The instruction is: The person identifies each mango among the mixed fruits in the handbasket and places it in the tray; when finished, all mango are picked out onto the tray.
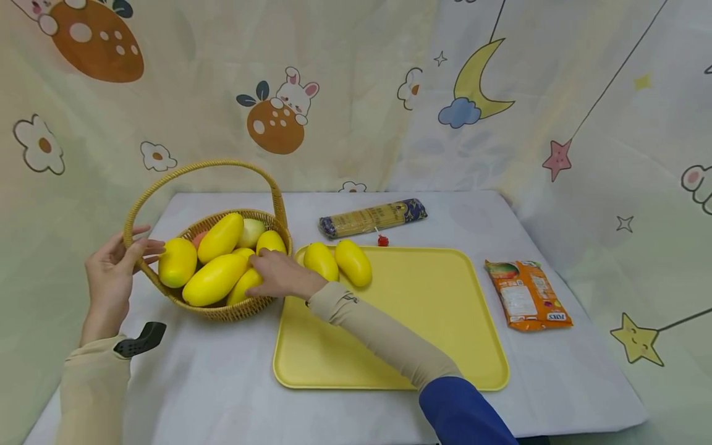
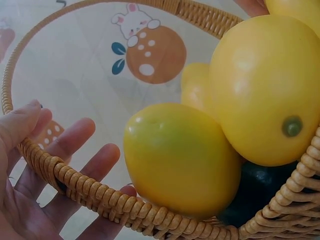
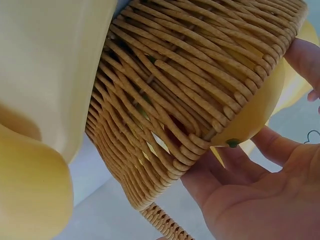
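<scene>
A wicker basket (image 1: 236, 313) with a tall arched handle (image 1: 206, 165) stands at the left, heaped with yellow mangoes (image 1: 214, 281). My left hand (image 1: 114, 269) holds the handle's left base by the rim, thumb on one side and spread fingers on the other. A mango (image 2: 180, 160) lies just beside those fingers. Reaching into the basket's right side, my right hand (image 1: 278, 272) grips a mango (image 3: 260, 110) at the rim, thumb and fingers on either side of it. Two more mangoes (image 1: 354, 264) lie on the yellow tray (image 1: 423, 321), by its back left corner.
Behind the tray is a long clear packet of noodles (image 1: 372, 217), with a small red item (image 1: 382, 240) in front of it. An orange snack bag (image 1: 528, 295) lies right of the tray. Patterned cloth hangs behind the white table (image 1: 211, 383).
</scene>
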Demonstrator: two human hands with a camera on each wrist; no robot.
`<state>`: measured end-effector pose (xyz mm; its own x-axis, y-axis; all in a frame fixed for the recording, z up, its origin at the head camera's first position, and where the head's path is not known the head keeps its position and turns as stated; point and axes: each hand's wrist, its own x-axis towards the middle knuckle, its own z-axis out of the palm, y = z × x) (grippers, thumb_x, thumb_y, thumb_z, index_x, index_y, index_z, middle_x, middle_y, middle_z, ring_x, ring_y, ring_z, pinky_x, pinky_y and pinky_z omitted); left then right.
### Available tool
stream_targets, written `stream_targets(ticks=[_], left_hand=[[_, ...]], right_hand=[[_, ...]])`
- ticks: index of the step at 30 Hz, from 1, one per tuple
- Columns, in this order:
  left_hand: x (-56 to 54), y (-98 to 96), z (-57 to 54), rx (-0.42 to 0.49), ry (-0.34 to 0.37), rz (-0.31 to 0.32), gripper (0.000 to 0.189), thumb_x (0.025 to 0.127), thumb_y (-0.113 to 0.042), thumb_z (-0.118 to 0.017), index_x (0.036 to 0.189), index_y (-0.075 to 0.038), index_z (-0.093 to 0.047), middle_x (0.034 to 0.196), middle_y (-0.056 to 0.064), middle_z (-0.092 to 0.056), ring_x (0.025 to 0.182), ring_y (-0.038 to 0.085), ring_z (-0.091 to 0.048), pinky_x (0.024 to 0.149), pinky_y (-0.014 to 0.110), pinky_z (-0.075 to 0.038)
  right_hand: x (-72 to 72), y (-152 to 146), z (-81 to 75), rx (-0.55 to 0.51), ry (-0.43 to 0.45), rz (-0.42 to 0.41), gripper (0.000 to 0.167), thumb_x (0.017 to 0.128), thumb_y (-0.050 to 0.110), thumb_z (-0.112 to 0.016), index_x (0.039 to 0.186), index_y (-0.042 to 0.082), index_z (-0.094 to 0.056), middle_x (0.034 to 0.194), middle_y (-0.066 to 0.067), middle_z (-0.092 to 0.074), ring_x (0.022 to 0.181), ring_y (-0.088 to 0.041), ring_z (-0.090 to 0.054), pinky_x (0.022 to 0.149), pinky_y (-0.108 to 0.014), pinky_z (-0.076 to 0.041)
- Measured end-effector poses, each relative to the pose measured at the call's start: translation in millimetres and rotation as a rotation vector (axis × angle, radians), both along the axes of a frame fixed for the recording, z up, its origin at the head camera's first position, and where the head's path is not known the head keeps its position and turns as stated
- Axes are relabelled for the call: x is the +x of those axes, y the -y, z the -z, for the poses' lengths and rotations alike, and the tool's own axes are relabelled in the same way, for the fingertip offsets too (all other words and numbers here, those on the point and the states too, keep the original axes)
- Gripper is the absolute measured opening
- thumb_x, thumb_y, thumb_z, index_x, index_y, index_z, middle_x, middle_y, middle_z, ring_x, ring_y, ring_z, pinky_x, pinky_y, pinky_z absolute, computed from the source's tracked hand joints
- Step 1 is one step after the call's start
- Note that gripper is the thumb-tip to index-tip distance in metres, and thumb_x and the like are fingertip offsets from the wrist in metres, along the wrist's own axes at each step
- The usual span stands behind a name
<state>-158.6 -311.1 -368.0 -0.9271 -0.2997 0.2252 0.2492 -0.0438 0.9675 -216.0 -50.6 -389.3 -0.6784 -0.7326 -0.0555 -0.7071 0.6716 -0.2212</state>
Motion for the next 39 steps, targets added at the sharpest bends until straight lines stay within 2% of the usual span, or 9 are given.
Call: stream_targets(ticks=[11,21,28,39], left_hand=[[0.4,-0.5,-0.3,-0.010,0.012,-0.002,0.037,0.091,-0.019,-0.065,0.124,-0.005,-0.062,0.086,-0.005,-0.073,0.081,0.006,-0.068,0.073,0.012,-0.053],[-0.4,-0.6,0.9,-0.014,0.000,-0.008,0.041,0.091,-0.019,-0.065,0.127,0.000,-0.059,0.086,-0.004,-0.072,0.081,0.007,-0.068,0.072,0.013,-0.054],[-0.8,-0.6,1.7,-0.024,0.013,-0.015,0.041,0.090,-0.022,-0.066,0.125,-0.003,-0.060,0.087,-0.004,-0.072,0.082,0.006,-0.068,0.073,0.012,-0.053],[-0.8,-0.9,1.1,-0.019,0.005,-0.016,0.039,0.090,-0.021,-0.066,0.124,-0.003,-0.061,0.087,-0.004,-0.072,0.081,0.007,-0.068,0.072,0.012,-0.054]], right_hand=[[-2.7,-2.1,0.9,-0.047,-0.043,-0.009,0.053,0.083,0.048,-0.069,0.124,0.016,-0.059,0.104,0.002,-0.053,0.082,-0.008,-0.048,0.061,-0.017,-0.041],[-1.9,-11.3,-10.3,-0.061,-0.144,-0.017,0.055,0.084,0.046,-0.068,0.131,0.018,-0.059,0.119,-0.004,-0.055,0.088,-0.011,-0.052,0.064,-0.019,-0.045],[-0.3,-23.9,-20.4,-0.105,-0.176,0.033,0.054,0.083,0.046,-0.070,0.128,0.019,-0.061,0.124,-0.004,-0.054,0.101,-0.014,-0.054,0.073,-0.023,-0.049],[-0.5,-58.3,-35.2,-0.282,-0.189,0.081,0.051,0.084,0.042,-0.072,0.127,0.016,-0.062,0.121,-0.004,-0.055,0.106,-0.016,-0.055,0.088,-0.026,-0.048]])
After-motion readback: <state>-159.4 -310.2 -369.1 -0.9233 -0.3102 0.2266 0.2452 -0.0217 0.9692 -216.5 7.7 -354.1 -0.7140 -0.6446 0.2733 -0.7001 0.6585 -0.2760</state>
